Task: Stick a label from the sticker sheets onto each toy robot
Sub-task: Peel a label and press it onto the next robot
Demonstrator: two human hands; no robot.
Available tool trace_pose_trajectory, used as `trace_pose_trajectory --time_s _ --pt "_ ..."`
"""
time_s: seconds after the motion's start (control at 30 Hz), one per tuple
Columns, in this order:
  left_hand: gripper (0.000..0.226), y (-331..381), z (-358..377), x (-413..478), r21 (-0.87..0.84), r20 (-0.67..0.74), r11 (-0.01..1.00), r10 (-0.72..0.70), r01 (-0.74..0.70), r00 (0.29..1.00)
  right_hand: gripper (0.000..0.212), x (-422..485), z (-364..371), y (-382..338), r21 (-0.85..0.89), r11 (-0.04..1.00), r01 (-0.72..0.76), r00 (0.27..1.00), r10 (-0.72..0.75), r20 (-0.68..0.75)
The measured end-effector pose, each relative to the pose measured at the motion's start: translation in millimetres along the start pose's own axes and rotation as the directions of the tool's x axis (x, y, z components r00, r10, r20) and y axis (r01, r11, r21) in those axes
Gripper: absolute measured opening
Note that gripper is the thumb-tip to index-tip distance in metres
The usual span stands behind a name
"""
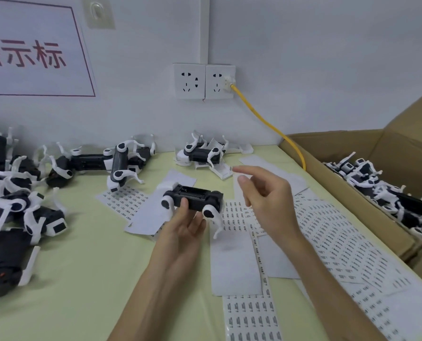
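Mid-labelling, by the look. Black plastic toy robot w/ white legs held above centre of pale yellow-green table, pinched betw. thumb & fingers of left hand. Right hand just right of it, fingers loose & apart, gripping nothing visible; label on fingertip, can't tell. Next, prob.: press label onto upturned face, or peel one off white printed sticker sheets near-right.

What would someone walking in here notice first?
The black-and-white toy robot gripped in the left hand at the centre draws the eye first, with the right hand raised beside it. White sticker sheets fan across the right side of the table. A heap of toy robots crowds its left edge, and a cardboard box holding more stands at far right.
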State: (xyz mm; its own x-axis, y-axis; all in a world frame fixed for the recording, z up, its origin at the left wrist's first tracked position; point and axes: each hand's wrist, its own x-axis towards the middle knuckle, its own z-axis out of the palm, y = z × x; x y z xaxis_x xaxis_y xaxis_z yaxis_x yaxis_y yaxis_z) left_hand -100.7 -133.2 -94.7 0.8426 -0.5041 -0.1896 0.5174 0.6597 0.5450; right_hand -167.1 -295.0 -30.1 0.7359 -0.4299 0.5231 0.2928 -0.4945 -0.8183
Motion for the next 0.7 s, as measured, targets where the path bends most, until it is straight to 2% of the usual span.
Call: trace_pose_trajectory --time_s 0.07,0.17,0.23,0.3,0.37,0.43,0.5,0.53,0.6,0.7 --pt "0.012 2.3 -2.0 3.3 -0.105 -0.041 0.994 -0.016 0.012 0.999 0.024 4.4 -7.3 -21.6 -0.035 0.997 0.069 0.993 -0.065 0.095" --pt "0.014 6.8 -0.5 3.3 -0.127 -0.069 0.992 -0.023 0.014 0.997 0.033 2.7 -13.9 -49.6 0.006 0.997 0.074 0.970 -0.074 0.230" --pt "0.012 7.3 1.4 3.3 -0.133 -0.085 0.991 -0.036 0.025 0.996 0.035 -6.6 -10.3 -60.2 0.099 0.995 0.025 0.959 -0.051 0.277" --pt "0.010 7.5 2.8 2.4 -0.169 -0.073 0.984 -0.064 0.051 0.995 0.036 -24.3 3.4 -60.4 0.284 0.954 -0.094 0.957 0.008 0.290" --pt "0.026 8.7 3.5 1.6 -0.249 -0.033 0.965 -0.099 0.088 0.995 0.037 -47.1 24.4 -53.8 0.493 0.806 -0.326 0.925 0.165 0.342" --pt "0.031 10.5 3.9 -0.8 -0.297 -0.002 0.947 -0.131 0.124 0.991 0.041 -68.8 47.2 -44.4 0.631 0.531 -0.565 0.824 0.319 0.469" --pt "0.022 12.4 4.7 -3.2 -0.283 0.024 0.949 -0.141 0.142 0.990 0.050 -82.3 63.1 -35.9 0.699 0.249 -0.671 0.726 0.412 0.550" --pt "0.021 13.2 5.5 -4.0 -0.265 0.025 0.955 -0.130 0.132 0.991 0.051 -85.2 67.3 -32.8 0.720 0.160 -0.676 0.703 0.435 0.563" --pt "0.020 14.1 6.7 -4.5 -0.255 0.020 0.961 -0.104 0.105 0.994 0.047 -85.9 71.1 -27.7 0.737 0.128 -0.664 0.701 0.451 0.553" --pt "0.021 13.2 11.0 -8.5 -0.234 0.045 0.965 -0.109 0.117 0.993 0.045 -85.3 71.5 -23.5 0.728 0.192 -0.658 0.709 0.482 0.515"
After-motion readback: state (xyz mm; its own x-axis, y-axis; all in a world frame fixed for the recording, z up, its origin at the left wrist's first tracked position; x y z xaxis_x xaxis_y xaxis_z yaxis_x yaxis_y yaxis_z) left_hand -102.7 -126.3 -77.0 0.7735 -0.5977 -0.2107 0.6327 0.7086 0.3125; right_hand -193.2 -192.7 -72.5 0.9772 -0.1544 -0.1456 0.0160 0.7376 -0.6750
